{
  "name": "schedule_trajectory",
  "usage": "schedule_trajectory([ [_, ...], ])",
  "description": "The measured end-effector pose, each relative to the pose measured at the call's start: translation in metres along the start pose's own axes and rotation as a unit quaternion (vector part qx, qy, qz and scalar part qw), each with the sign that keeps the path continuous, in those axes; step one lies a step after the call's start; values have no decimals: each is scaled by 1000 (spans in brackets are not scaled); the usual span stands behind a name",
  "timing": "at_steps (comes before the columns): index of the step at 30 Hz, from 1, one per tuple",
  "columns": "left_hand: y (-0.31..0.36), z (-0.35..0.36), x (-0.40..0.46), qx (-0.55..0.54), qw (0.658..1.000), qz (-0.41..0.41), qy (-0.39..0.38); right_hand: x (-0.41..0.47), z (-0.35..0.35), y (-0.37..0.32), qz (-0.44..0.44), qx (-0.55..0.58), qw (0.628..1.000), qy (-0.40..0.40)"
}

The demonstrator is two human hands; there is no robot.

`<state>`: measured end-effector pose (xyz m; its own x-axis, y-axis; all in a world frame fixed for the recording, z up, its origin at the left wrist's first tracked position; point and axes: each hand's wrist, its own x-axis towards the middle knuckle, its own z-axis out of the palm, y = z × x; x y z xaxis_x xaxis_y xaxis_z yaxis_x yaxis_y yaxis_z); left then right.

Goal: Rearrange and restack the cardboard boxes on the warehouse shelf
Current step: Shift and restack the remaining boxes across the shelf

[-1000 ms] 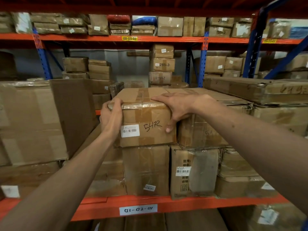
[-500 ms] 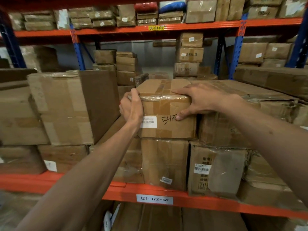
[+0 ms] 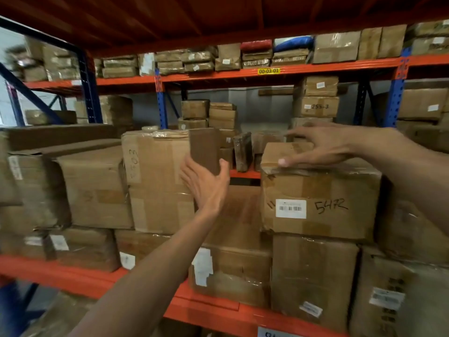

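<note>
Big picture first: it's a warehouse racking bay, blue uprights, orange beams, and the orange shelf (image 3: 209,310) is packed with taped cardboard boxes in two layers, more rows stacked behind and on the level above. The biggest one close by is the tall box (image 3: 155,183) with numbers scrawled up its side, sitting on the upper layer left of a gap. Right of that gap is the box marked 5472 (image 3: 318,203), barcode sticker on the front, resting on top of a lower carton (image 3: 313,276) near the shelf's front edge. The right hand (image 3: 320,145) lies flat across its top front corner, fingers spread, pressing rather than gripping, so that grip is apart. The left hand (image 3: 206,183) is out in the gap between the two boxes, palm open toward the 5472 box, fingers spread, touching nothing as far as I can tell, grip apart too. My guess is the step is getting a fresh two-handed hold on that box to shift it. If it were me I'd get the left palm flat against its left face, low down, and hook the right fingers over the far top edge before pulling, because the plastic wrap looks slick and the tape is wrinkled. Watch the overhang too.
</note>
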<state>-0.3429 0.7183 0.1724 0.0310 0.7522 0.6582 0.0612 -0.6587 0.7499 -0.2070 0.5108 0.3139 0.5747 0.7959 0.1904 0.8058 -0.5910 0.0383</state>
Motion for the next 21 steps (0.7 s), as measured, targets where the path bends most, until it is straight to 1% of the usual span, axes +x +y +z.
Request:
schedule_trajectory([
  [1, -10, -6, 10, 30, 999, 3, 13, 8, -5, -13, -19, -14, 1000, 11],
  [3, -30, -15, 28, 80, 997, -16, 12, 27, -14, -41, -52, -31, 998, 32],
  [6, -57, -21, 46, 118, 990, -70, -17, 57, -25, -85, -95, -49, 993, 55],
  [8, -75, -26, 52, 144, 985, -89, -45, 75, -29, -113, -126, -65, 988, 63],
  [12, -101, -37, 52, 187, 975, -54, -108, 111, -32, -162, -189, -63, 977, 74],
  [14, -103, -40, 53, 204, 971, -44, -115, 128, -31, -186, -213, -55, 972, 83],
  [18, -108, -41, 48, 175, 977, -50, -108, 152, -22, -229, -247, -55, 964, 81],
  [21, -114, -41, 37, 120, 980, -128, -93, 166, -8, -252, -276, -66, 957, 52],
])
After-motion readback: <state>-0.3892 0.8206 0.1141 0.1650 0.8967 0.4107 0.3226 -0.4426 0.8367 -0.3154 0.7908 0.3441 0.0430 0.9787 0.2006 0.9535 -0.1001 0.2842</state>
